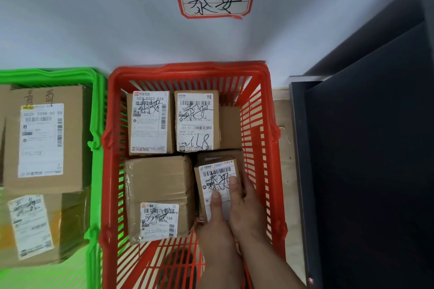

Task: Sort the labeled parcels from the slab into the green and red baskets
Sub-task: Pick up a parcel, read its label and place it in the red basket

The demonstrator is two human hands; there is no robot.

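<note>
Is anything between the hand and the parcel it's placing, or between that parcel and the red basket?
Nothing visible. The hand lies flat on the parcel, which already sits inside the red basket beside three other boxes.

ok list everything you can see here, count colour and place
red basket: 1, red, centre
green basket: 1, green, left, beside the red one
parcels in red basket: at least 4, brown with white labels
parcels in green basket: at least 2, brown with white labels
wall sign: 1, white with red border, above the red basket
dark panel: 1, black, right
left hand, right hand: 2, both on the near-right parcel in the red basket
</note>
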